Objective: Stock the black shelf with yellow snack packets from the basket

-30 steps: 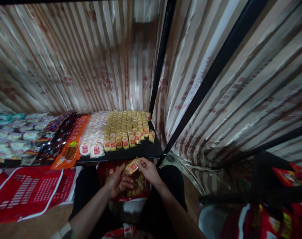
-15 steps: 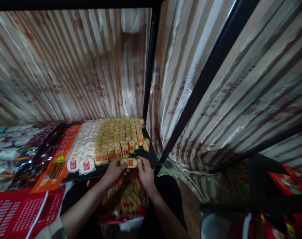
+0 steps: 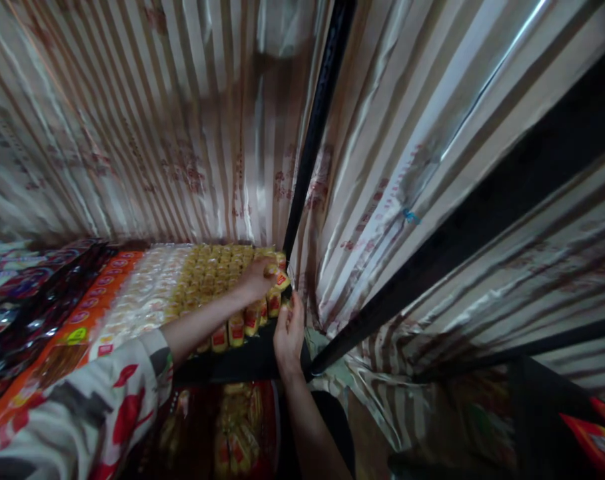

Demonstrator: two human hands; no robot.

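left hand (image 3: 256, 277): fingers curled around a yellow snack packet (image 3: 281, 280)
packet's place: right end of the packet rows (image 3: 217, 273), beside the black post (image 3: 312, 153)
right hand (image 3: 288, 328): fingers pressed together at the shelf (image 3: 242, 363) front, just below that packet; cannot tell whether it grips anything

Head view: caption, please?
Left hand holds a small yellow red-labelled packet at rows of like packets on the black shelf; right hand alongside.

Bare shelf strip (image 3: 242, 363) between packed yellow packets (image 3: 217, 267) and black corner post (image 3: 312, 133), curtain (image 3: 182, 133) behind
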